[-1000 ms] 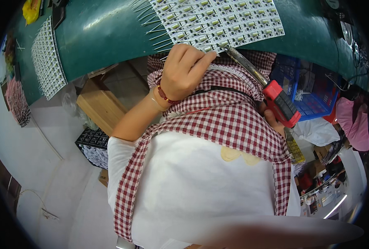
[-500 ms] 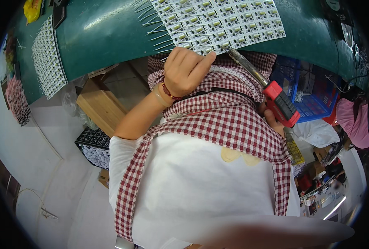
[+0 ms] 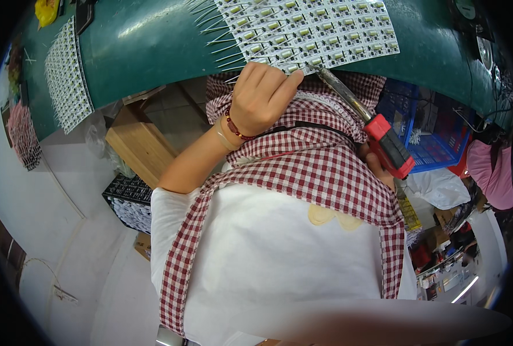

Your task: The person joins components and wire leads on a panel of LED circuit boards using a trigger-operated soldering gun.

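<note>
A white panel of small circuit boards (image 3: 326, 34), each with a pale yellow component, lies at the front edge of the green table. Thin wires (image 3: 213, 40) stick out from its left side. My left hand (image 3: 259, 98) is closed in a pinch at the panel's near edge. One wire end shows beside its knuckles, but what the fingertips hold is hidden. My right hand (image 3: 376, 164), partly hidden behind the handle, grips a red and black soldering iron (image 3: 388, 144). Its metal tip meets the panel's near edge, just right of my left thumb.
A second wired panel (image 3: 69, 78) lies on the green table (image 3: 147, 43) at the left. Bundled pink wires (image 3: 23, 135) hang at the far left. Below the table are a wooden stool (image 3: 138, 138), a black crate (image 3: 126, 199) and blue baskets (image 3: 435, 147). Checked apron fabric (image 3: 302, 150) covers my lap.
The panel appears a few pixels lower and to the right, along with a small shift of the view. Both hands keep nearly the same pose, and the iron tip stays at the panel's edge.
</note>
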Demonstrator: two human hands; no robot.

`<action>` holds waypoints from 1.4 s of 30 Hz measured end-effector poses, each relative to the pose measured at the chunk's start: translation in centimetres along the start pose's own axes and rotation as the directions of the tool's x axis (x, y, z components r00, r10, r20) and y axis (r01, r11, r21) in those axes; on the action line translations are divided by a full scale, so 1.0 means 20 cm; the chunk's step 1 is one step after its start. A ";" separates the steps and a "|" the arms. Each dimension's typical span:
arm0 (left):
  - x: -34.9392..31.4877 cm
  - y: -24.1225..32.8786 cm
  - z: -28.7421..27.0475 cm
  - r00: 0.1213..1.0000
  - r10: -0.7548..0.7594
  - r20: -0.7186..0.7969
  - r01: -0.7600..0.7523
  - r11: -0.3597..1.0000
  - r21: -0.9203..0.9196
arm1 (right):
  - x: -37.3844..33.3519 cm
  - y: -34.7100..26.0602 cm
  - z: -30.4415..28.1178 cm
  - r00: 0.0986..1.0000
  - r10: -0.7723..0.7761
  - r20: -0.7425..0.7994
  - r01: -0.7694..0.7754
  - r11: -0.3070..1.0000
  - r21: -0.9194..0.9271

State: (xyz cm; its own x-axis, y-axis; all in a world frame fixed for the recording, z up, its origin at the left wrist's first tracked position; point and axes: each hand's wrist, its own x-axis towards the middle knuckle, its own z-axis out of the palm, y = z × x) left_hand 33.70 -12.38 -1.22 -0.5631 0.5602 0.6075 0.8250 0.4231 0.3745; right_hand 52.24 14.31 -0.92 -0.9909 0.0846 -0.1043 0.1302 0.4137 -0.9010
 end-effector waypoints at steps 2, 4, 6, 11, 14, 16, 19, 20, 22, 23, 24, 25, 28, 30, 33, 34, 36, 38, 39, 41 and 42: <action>0.00 0.00 0.00 1.000 -0.002 0.003 0.002 1.000 0.007 | -0.01 0.00 0.01 0.997 0.053 -0.049 -0.045 0.987 0.151; 0.01 0.00 0.00 1.000 -0.002 0.006 0.002 1.000 0.014 | -0.02 0.00 0.01 0.997 0.048 -0.061 -0.039 0.989 0.145; 0.01 0.01 0.00 1.000 -0.006 0.016 0.005 1.000 0.012 | -0.03 0.02 0.01 0.996 0.044 -0.076 -0.033 0.990 0.140; 0.01 0.01 0.00 1.000 -0.009 0.022 0.009 1.000 0.009 | 0.00 -0.01 -0.01 0.999 0.032 -0.005 -0.032 0.999 0.018; 0.01 0.01 0.00 1.000 -0.006 0.023 0.005 1.000 0.013 | 0.00 0.00 -0.01 0.999 0.040 0.024 -0.040 0.999 -0.015; 0.01 0.01 0.00 1.000 -0.007 0.021 0.007 1.000 0.013 | -0.01 0.01 -0.01 0.999 0.030 0.012 -0.030 0.999 0.010; 0.02 0.01 0.00 1.000 -0.007 0.017 0.007 1.000 0.009 | -0.01 0.00 0.00 1.000 0.026 -0.013 -0.026 0.998 0.054; 0.02 0.01 0.00 1.000 -0.005 0.019 0.005 1.000 0.004 | -0.01 -0.01 0.00 0.999 0.033 -0.025 -0.031 0.997 0.073; 0.02 0.00 -0.01 1.000 -0.003 0.022 0.003 1.000 0.000 | -0.01 0.00 0.00 0.999 0.026 -0.030 -0.024 0.996 0.082; 0.01 0.00 -0.01 1.000 -0.003 0.026 0.003 1.000 -0.001 | -0.01 -0.01 0.01 0.999 0.020 -0.037 -0.016 0.996 0.092; 0.01 0.00 0.00 1.000 -0.002 0.030 0.002 1.000 -0.002 | 0.02 -0.02 0.00 0.999 0.019 -0.036 -0.016 0.996 0.092; 0.01 0.00 0.00 1.000 -0.003 0.031 0.003 1.000 0.000 | 0.09 -0.07 -0.01 0.994 -0.107 -0.019 0.107 0.994 0.032; 0.01 0.00 0.00 1.000 -0.001 0.028 0.001 1.000 0.006 | 0.13 -0.10 -0.02 0.970 -0.242 0.019 0.243 0.969 -0.045; 0.01 0.01 0.00 1.000 0.004 0.018 -0.005 1.000 0.019 | 0.13 -0.10 -0.03 0.967 -0.254 0.033 0.256 0.964 -0.065; 0.02 0.02 -0.02 0.998 -0.023 0.054 0.020 0.999 0.047 | 0.08 -0.11 -0.03 0.986 -0.165 -0.039 0.163 0.986 -0.041; 0.03 0.02 -0.03 0.998 -0.021 0.055 0.018 0.999 0.047 | 0.04 -0.09 -0.03 1.000 0.006 -0.025 -0.002 0.985 0.174; 0.04 0.03 -0.04 0.997 -0.072 0.032 0.070 0.996 0.057 | 0.02 -0.07 -0.03 0.985 0.170 0.024 -0.166 0.912 0.376; 0.05 0.04 -0.07 0.991 -0.118 0.063 0.113 0.991 0.072 | 0.03 -0.05 -0.03 0.984 0.178 -0.017 -0.149 0.867 0.475; 0.05 0.05 -0.10 0.982 -0.164 0.092 0.156 0.984 0.087 | 0.05 -0.06 -0.03 0.984 0.176 -0.016 -0.147 0.866 0.477; 0.05 0.05 -0.14 0.973 -0.217 0.073 0.212 0.974 0.074 | 0.10 -0.12 -0.01 0.968 0.243 -0.055 -0.186 0.853 0.488; 0.05 0.05 -0.16 0.961 -0.272 0.053 0.269 0.961 0.060 | 0.12 -0.13 -0.02 0.968 0.243 -0.057 -0.185 0.853 0.489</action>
State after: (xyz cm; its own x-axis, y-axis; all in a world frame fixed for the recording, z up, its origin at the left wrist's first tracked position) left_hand 34.12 -13.57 2.02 -0.7680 0.4606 0.4450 0.6388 0.6001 0.4815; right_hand 49.60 13.70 1.38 -0.9260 0.2344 -0.2959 0.2782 -0.1060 -0.9547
